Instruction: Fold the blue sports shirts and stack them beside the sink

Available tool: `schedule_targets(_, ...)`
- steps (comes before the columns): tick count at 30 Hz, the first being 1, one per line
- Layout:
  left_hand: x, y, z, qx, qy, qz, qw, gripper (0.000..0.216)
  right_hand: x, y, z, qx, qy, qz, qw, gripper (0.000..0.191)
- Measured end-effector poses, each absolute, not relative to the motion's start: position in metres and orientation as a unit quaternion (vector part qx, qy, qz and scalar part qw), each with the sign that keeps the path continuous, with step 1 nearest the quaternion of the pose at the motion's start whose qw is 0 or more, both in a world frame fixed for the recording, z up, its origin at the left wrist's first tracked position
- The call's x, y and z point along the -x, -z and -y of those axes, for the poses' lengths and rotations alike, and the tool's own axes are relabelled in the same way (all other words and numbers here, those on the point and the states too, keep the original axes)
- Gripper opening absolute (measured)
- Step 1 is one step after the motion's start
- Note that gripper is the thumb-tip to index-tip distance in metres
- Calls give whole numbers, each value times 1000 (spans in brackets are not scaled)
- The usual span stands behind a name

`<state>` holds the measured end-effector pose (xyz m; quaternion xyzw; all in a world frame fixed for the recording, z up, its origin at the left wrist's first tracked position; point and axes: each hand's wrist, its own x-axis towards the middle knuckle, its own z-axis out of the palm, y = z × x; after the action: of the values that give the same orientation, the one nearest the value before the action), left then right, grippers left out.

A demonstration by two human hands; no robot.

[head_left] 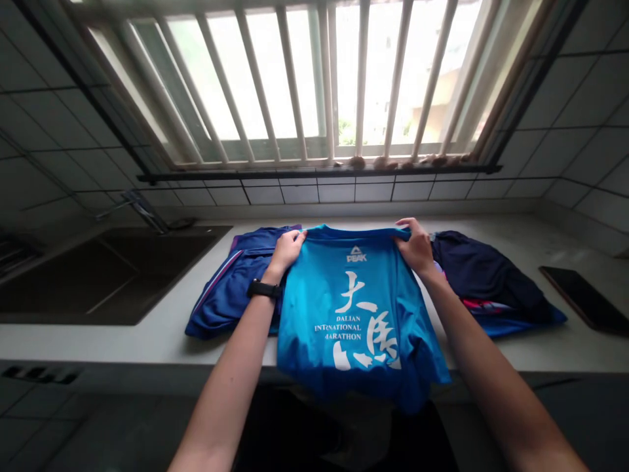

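A bright blue T-shirt with white print lies on the pale counter, its lower part hanging over the front edge. My left hand pinches the shirt's far left corner near the shoulder. At the far right corner, my right hand grips the same shirt. A black watch sits on my left wrist.
A dark blue garment lies left of the shirt, and a navy pile lies to the right. A dark sink with a tap is at left. A dark flat phone lies at right. A barred window is behind.
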<state>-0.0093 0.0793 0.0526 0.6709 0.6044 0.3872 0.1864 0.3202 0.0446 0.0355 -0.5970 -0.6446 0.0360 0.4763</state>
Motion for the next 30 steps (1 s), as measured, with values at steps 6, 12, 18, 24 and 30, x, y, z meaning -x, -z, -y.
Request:
schedule_targets(6, 7, -37, -73, -772, -215, -551, 233, 27, -325, -21, -49, 665, -143, 640, 357, 19)
schedule_targets(12, 20, -42, -59, -684, -390, -607, 103, 15, -339, -34, -41, 596, -334, 663, 305, 34)
schedule_targets(18, 12, -52, -73, -654, -383, -651, 33, 10, -340, -32, -43, 592, -275, 677, 339, 52)
schedule_targets(24, -10, -57, -94, -657, -328, -679, -15, 23, -336, -12, -55, 696, 14, 586, 414, 64)
schedule_targets(30, -10, -40, -89, -697, -211, -685, 29, 38, -349, -1, -53, 637, -129, 721, 242, 73)
